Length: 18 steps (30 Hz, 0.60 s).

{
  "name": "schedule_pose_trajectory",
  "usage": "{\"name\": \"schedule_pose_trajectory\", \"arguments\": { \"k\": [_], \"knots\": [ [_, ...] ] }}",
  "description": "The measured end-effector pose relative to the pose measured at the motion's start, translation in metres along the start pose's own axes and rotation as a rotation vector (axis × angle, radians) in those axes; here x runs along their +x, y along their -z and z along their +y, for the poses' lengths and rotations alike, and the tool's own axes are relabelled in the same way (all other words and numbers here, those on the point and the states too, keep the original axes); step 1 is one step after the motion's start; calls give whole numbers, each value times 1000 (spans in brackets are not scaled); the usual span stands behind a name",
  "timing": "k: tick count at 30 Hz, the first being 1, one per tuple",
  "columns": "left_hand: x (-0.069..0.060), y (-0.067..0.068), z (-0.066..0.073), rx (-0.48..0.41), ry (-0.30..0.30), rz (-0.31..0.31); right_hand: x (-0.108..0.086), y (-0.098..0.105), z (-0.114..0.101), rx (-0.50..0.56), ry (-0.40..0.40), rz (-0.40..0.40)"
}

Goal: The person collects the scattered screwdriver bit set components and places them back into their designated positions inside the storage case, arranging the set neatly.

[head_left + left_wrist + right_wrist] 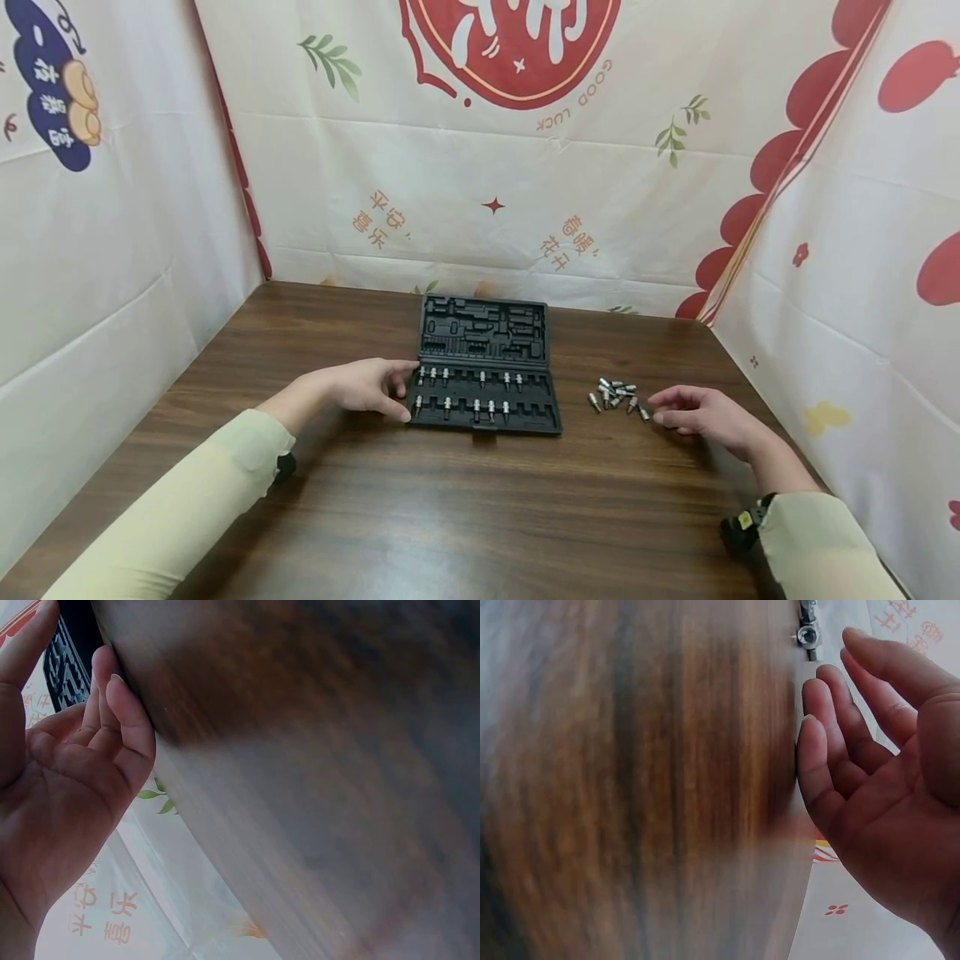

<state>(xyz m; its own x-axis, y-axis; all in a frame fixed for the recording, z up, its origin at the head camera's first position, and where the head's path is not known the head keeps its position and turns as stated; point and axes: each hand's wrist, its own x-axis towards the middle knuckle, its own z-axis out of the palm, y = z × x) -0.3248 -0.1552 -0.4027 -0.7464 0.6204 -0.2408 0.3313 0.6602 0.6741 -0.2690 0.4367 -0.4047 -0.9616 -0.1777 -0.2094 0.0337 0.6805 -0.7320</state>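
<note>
A black plastic case (pixel 486 398) lies unfolded on the table, its lid (pixel 483 329) at the back. Several silver socket bits (pixel 491 408) stand in two rows in its lower half, with gaps between them. My left hand (pixel 367 387) rests by the case's left side, touching its edge with thumb and a fingertip; the left wrist view shows relaxed fingers (pixel 129 724) beside the case. A loose pile of socket bits (pixel 617 393) lies to the right. My right hand (pixel 701 412) is just right of the pile, fingers loosely bent, nothing held; one bit (pixel 808 635) shows beyond its fingertips.
The brown wooden table (pixel 420 517) carries the case and the pile. Printed cloth walls (pixel 442 167) enclose it at the back and both sides. A black wrist camera (pixel 742 529) sits on the right wrist.
</note>
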Motion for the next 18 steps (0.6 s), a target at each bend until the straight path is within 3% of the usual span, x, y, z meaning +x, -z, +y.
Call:
{"name": "schedule_pose_trajectory", "arguments": {
  "k": [18],
  "knots": [
    [-1, -2, 4, 2, 8, -3, 8, -6, 0, -128, -38, -23]
  ]
}}
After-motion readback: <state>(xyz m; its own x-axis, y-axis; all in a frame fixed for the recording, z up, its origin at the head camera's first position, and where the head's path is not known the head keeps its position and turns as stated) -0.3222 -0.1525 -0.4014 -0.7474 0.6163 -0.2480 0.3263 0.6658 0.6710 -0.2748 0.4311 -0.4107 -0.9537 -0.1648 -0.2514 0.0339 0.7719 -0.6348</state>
